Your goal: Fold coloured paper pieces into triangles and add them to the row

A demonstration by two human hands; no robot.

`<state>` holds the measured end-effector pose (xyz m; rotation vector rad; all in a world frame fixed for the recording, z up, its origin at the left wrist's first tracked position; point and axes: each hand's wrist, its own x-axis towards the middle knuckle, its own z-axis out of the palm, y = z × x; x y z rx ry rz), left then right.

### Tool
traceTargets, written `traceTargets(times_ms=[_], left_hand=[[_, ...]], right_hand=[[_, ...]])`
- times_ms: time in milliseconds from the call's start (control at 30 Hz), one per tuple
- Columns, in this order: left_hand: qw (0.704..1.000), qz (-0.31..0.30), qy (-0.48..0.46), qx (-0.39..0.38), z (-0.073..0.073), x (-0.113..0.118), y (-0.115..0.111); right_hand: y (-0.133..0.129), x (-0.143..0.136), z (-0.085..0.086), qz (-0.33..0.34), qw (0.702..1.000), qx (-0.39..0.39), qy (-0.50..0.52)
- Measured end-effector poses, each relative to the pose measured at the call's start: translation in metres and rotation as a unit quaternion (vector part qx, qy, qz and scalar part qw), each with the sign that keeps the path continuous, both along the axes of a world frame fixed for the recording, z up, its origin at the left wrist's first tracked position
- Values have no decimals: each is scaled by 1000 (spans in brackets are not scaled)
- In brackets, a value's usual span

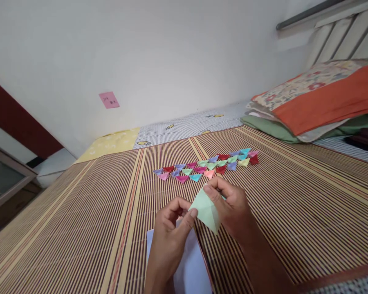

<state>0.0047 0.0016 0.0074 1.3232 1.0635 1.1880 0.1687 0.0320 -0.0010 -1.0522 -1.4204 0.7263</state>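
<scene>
Between my two hands is a pale green piece of folded paper (206,210), held up above the striped mat. My left hand (174,232) pinches its left corner between thumb and fingers. At its upper right edge, the thumb and fingers of my right hand (233,204) are closed on the same paper. Below and partly behind my left hand lies a sheet of lavender paper (190,261) on the mat. Beyond my hands, small folded paper triangles (199,169) in red, pink, purple, green, blue and yellow lie in slanting rows.
The striped bamboo mat (88,212) covers the bed. Folded bedding with an orange band (328,106) is piled at the right, near a white radiator (349,36). A patterned sheet (184,124) shows along the wall, where a pink note (109,100) is stuck.
</scene>
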Motion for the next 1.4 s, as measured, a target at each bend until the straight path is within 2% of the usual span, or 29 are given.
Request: traceTargets(times_ms=[167,300,433,533,700,833,933,1067,1267,1400], left_hand=[[999,-14,-38,6,2,1,1],[998,-36,-38,-35,1,2,2],[999,-14,-24,-42,-2,3,0],[999,-26,-20,-32,-3,4,-1],[996,-60,-43,-59,-3,8,0],[996,-47,-38,-59,-7,9,2],[997,-41,-33,-60,-10,8,3],[997,-33,-28,-65,-9,9,2],[997,-36,-36,-60,-3,14,2],[996,8,-69,-56,-6,12,4]], right_hand=[[-3,-1,3,13,1000,6,-6],[-6,-6,7,63,997,20,-31],[-10,-11,11,102,994,29,-30],[-10,-11,11,127,991,16,-27],[-6,-3,7,137,990,-19,-30],[-6,3,7,161,985,-60,0],[-7,5,11,163,984,-63,20],[-8,4,15,150,988,-36,-11],[-7,2,11,140,989,-24,-51],[-4,3,7,164,983,-75,27]])
